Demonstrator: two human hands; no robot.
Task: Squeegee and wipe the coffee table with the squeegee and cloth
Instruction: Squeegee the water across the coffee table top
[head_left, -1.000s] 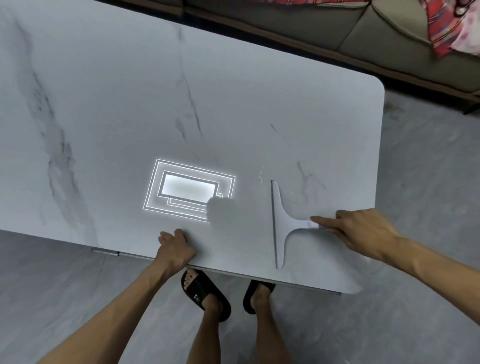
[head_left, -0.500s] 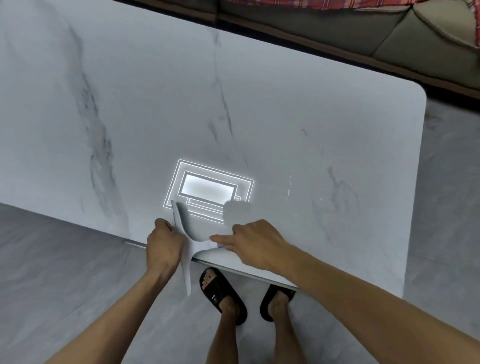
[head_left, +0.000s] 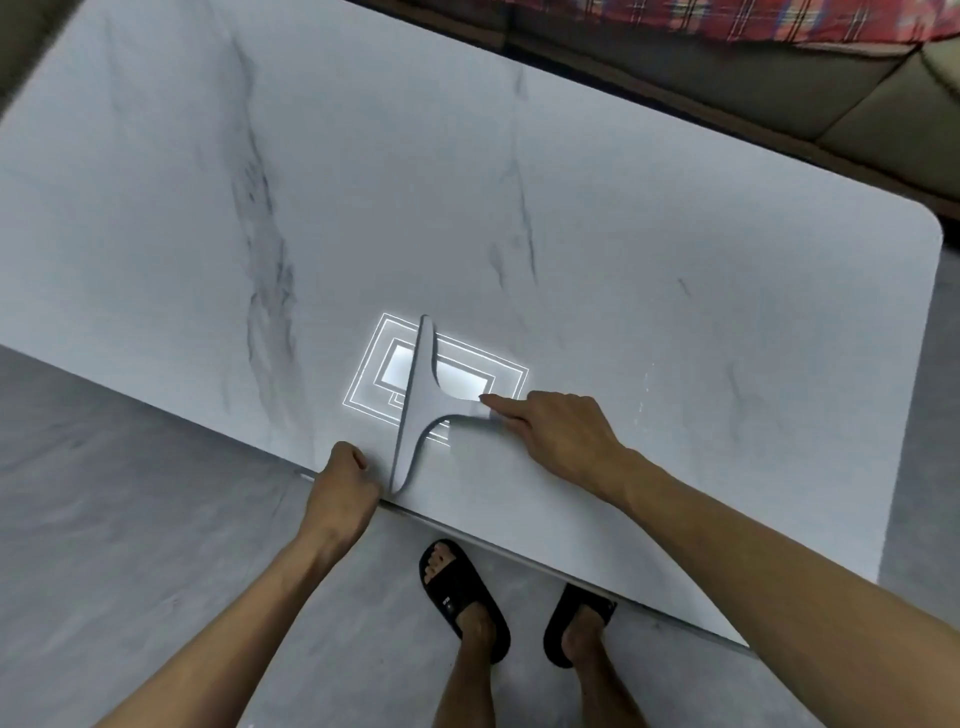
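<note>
While my right hand (head_left: 561, 441) grips the squeegee (head_left: 415, 410) flat on the coffee table (head_left: 675, 260), my left hand (head_left: 343, 488) curls at the edge, its hold unclear.

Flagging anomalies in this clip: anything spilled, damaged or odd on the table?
Only a thin trail of droplets on the coffee table, right of the right hand holding the squeegee. No damage shows.

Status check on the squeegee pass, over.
Right hand grips squeegee handle, blade on coffee table. Left hand curled at near edge. No cloth in view.
</note>
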